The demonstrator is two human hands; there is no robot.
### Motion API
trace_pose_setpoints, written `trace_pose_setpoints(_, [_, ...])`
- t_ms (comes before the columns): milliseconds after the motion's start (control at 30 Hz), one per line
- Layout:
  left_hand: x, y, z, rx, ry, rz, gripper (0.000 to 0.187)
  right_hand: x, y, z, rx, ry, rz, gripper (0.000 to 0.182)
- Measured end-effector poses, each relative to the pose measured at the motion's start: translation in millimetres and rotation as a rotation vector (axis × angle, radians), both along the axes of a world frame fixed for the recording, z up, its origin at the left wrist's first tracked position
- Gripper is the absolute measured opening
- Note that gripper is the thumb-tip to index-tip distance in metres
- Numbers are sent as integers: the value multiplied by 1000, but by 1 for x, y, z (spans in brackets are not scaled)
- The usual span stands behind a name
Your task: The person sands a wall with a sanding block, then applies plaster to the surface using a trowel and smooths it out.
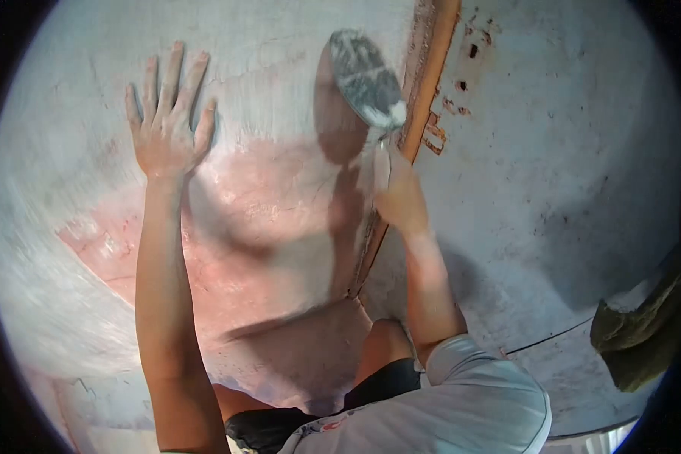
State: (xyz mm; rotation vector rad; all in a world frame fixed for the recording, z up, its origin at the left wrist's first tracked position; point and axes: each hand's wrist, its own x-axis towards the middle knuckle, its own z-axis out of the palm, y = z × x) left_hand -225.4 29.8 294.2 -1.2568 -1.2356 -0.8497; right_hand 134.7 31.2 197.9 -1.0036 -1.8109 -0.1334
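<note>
My left hand [165, 136] lies flat with spread fingers against a whitish, dust-streaked surface [265, 91]. It holds nothing. My right hand [403, 198] is wrapped round the pale handle of a tool with a dark, oval head [367, 79] coated in white dust; its exact kind is not clear. The head points up and away from me, beside a rusty brown edge strip [431, 68], and casts a shadow on the surface to its left. Below and between my hands a pinkish-red patch [242, 181] shows on the surface.
Right of the strip stands a grey-blue panel [537, 151] with rusty holes and a small rusty bracket [434, 135]. An olive cloth [635, 340] hangs at the lower right, near a thin dark line on the panel. My knees are close to the surface's lower part.
</note>
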Motion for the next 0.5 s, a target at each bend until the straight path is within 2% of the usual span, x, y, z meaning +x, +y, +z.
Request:
trace_pose_setpoints(67, [-1, 2, -1, 33, 23, -18, 62, -7, -7, 24, -82, 105, 26, 27])
trace_pose_setpoints(100, [-2, 3, -1, 39, 20, -14, 62, -8, -8, 13, -76, 101, 30, 27])
trace_pose_setpoints(167, [-3, 5, -3, 11, 14, -42, 63, -4, -12, -34, 127, -75, -14, 28])
trace_pose_setpoints(200, [-2, 4, -3, 16, 12, -41, 63, -4, -22, -55, -95, 46, 58, 28])
trace_pose_setpoints(267, [-2, 2, -3, -15, -5, -46, 64, -11, -35, -59, -146, 119, 49, 28])
trace_pose_setpoints(300, [-2, 3, -2, -15, -3, -46, 64, -13, -41, -56, -213, 196, 36, 28])
trace_pose_setpoints(367, [-3, 5, -3, -6, 4, -47, 65, -13, -31, -17, -250, 190, 18, 27])
trace_pose_setpoints(433, [-7, 8, -5, 5, 19, -59, 65, -7, -15, 19, -188, 208, 45, 26])
trace_pose_setpoints(500, [-3, 4, -3, -7, 5, -29, 64, 0, -7, 15, -111, 106, 39, 28])
